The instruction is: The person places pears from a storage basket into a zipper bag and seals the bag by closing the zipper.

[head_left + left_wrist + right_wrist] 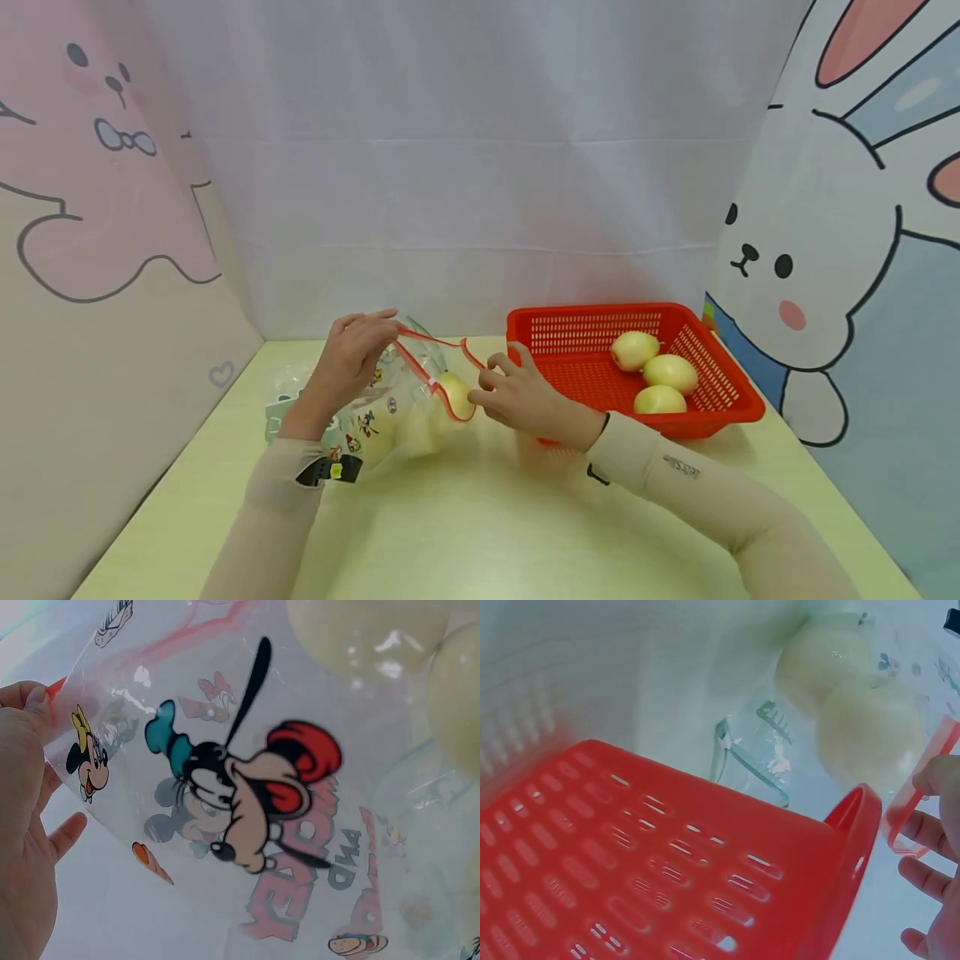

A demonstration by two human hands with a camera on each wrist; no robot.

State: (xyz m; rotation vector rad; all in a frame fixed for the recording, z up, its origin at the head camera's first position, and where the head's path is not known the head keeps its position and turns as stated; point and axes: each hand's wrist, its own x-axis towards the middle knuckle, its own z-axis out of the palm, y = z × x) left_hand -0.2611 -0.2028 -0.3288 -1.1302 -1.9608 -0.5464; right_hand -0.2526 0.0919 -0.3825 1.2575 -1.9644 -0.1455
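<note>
A clear plastic zip bag (378, 425) with cartoon prints and a red rim lies in front of me, its mouth spread toward the right. Pale yellow, melon-like fruits (870, 735) show inside it. My left hand (348, 358) pinches the red rim at its upper left, and the printed side fills the left wrist view. My right hand (525, 396) holds the rim's right end between thumb and finger, its other fingers loosely bent. Just beyond that hand stands a red perforated basket (570, 379), with three more fruits (670, 374) at its right side.
Behind the bag on the left lies a clear package (279, 417) with green markings. Another clear piece with a green edge (761, 776) lies between the bag and the basket wall. A white curtain (465, 192) closes the back of the pale table (480, 525).
</note>
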